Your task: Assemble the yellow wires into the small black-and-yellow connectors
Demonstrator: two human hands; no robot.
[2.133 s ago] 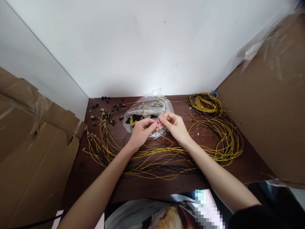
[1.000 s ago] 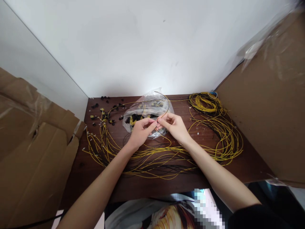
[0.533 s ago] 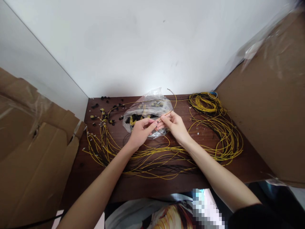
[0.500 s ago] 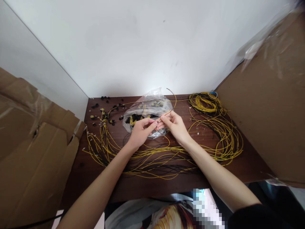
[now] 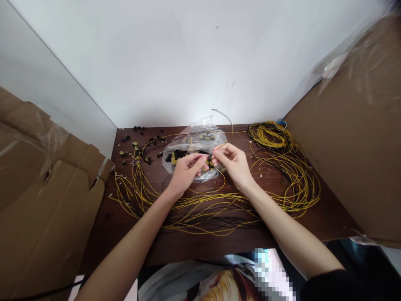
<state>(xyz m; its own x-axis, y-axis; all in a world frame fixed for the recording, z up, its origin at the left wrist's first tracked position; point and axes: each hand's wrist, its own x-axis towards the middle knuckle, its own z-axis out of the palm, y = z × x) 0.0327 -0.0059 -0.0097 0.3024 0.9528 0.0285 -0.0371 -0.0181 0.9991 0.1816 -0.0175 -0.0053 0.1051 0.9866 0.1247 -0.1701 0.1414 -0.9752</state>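
My left hand is closed in a pinch on a small black connector piece at the middle of the table. Facing it, my right hand pinches a thin yellow wire close to that piece. The wire's free end curves up and back above my right hand. Below my fingertips, a yellow loop of wire hangs down to the right. Behind both hands lies a clear plastic bag with black and yellow parts in it. My fingers partly hide how wire and connector meet.
Long yellow and black wires run across the table. A wire coil lies at the back right. Loose black parts are scattered at the back left. Cardboard stands on the left and right, with a white wall behind.
My fingertips have drawn slightly apart, and the black piece between them shows more clearly. The wire's free end has swung up and to the left.
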